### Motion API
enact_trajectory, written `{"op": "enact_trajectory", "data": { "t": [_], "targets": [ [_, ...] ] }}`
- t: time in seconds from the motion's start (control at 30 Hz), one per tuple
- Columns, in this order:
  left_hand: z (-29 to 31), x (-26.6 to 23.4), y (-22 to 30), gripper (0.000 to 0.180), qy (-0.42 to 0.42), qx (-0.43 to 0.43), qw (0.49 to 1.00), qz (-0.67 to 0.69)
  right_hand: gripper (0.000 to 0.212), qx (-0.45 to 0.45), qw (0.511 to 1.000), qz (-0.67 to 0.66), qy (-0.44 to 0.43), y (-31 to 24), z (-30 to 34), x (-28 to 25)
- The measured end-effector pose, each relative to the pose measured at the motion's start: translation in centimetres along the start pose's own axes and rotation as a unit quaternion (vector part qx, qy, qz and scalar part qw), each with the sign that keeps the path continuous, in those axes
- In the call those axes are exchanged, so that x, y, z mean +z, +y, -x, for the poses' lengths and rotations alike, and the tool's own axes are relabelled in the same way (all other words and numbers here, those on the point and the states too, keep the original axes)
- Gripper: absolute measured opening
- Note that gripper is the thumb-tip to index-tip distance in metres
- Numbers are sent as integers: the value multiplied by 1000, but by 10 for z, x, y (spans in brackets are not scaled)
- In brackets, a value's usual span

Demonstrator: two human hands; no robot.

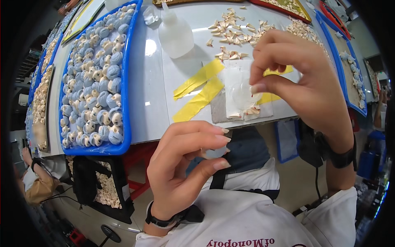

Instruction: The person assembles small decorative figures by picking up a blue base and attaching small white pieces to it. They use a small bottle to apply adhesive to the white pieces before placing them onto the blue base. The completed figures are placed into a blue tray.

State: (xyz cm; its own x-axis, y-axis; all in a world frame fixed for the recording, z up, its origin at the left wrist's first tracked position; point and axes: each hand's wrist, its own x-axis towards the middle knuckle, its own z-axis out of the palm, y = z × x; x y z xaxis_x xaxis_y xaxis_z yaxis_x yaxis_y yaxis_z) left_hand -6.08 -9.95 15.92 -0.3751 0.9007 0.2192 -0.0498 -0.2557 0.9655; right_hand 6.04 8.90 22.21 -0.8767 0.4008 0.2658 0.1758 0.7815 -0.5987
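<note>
My left hand (181,168) is closed around a small doll head (215,153) in front of the table edge; its blue-grey part shows between thumb and fingers, the rest hidden. Over the table, my right hand (294,74) pinches a tiny red-tipped piece (252,94), mostly covered by the fingertips. Beneath that pinch lies a white sheet (236,92) with a wet, glossy round patch, on a grey board (219,108). A few cream pieces with red tips (252,110) rest on the board's near edge. More such cream pieces (234,35) are scattered farther back.
At left stands a blue tray (126,123) full of blue-and-cream doll heads (103,99). A translucent squeeze bottle (176,37) stands behind yellow tape strips (199,99). Another blue tray (343,74) is at right. Below the table, a black crate (105,189) holds cream pieces. Another person's arm (39,181) shows at far left.
</note>
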Motion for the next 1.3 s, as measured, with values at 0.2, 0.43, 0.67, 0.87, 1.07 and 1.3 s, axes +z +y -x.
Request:
{"op": "enact_trajectory", "data": {
  "t": [0.2, 0.43, 0.67, 0.87, 1.07, 1.3],
  "targets": [
    [2, -5, 5, 34, 22, -76, 994, 80, 15, -29, 995, 60, -70, -11, -13, 1],
    [1, -17, -6, 35, -9, -3, 1000, 10, 15, -17, 990, 132, -53, -12, -15, -3],
    [-7, 0, 3, 42, 47, -89, 992, 80, 14, 6, 997, 74, -18, -11, -13, 9],
    [-8, 9, 4, 48, 77, -59, 990, 101, 16, 11, 999, 9, 48, -25, 8, 6],
    [-11, 17, 5, 51, 47, -15, 999, 21, 21, 2, 939, -326, 113, -22, 51, 37],
    [-5, 12, 4, 47, -25, 87, 986, -141, 22, 10, 954, -271, 131, -32, 58, 44]
  ]
}}
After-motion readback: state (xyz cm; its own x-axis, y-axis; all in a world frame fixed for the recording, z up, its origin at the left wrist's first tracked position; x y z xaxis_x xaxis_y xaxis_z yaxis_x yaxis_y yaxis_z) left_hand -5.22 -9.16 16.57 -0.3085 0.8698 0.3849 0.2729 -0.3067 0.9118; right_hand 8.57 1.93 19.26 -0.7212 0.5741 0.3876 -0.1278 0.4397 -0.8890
